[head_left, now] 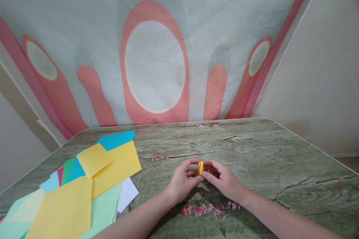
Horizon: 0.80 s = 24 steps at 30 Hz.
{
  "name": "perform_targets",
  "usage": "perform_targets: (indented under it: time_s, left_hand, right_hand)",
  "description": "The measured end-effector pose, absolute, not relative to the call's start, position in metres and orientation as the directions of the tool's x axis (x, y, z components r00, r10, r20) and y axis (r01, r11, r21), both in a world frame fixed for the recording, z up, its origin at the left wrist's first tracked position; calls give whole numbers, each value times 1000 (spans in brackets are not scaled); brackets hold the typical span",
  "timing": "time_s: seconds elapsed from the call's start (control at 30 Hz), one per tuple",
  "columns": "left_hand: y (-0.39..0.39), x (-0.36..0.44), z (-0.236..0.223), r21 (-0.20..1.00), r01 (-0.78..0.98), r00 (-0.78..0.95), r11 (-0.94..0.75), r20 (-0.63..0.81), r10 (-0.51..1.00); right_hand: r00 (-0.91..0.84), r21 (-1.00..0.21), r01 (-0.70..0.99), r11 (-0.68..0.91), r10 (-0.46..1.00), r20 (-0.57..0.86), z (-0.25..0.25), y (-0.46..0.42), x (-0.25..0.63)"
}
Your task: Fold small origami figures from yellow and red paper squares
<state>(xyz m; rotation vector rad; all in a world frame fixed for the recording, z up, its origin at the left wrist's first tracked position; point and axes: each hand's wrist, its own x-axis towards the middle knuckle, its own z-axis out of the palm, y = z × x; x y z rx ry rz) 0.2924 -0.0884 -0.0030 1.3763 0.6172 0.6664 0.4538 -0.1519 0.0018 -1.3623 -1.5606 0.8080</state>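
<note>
Forearms: both reach in from the near edge over the wood-patterned counter (260, 157).
Flower print: a pink cluster (198, 209) on the counter, between the forearms.
Near paper: at the left, a large yellow sheet (60, 209) partly covers pale green sheets (103, 211); a white sheet (127, 194) pokes out beside them.
Left hand: the person's left hand (182, 179) has its fingers closed on a small yellow piece (200, 168), seemingly folded paper.
Right hand: the right hand (224, 179) grips the same piece from the other side with its fingers.
Yellow piece: upright between the two hands, right of the papers.
Farther paper: a smaller yellow sheet (94, 160) overlaps another yellow sheet (120, 164), with a blue sheet (117, 139) beyond.
Backdrop: a pale, creased hanging (202, 0) with pink shapes behind the counter.
</note>
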Motion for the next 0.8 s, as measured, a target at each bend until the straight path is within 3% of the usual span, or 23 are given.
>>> perform_targets:
  time_s: [0.3,0.53,0.67,0.8]
  left_hand:
    - [-87,294,-1,993,-63,648,99,-35,761]
    - [-88,292,-1,998,-35,662,58,-20,749]
    - [-88,291,-3,996,-23,666,-90,82,741]
    - [-86,287,-4,919,87,644,-384,242,726]
  right_hand:
    - [46,-867,453,210,965,258,-7,-151,458]
    - [-26,-667,644,374,882,470,-8,-152,460]
    - [-58,-596,686,417,848,527,-8,-152,459]
    - [-105,-500,762,411,840,532,-12,-150,460]
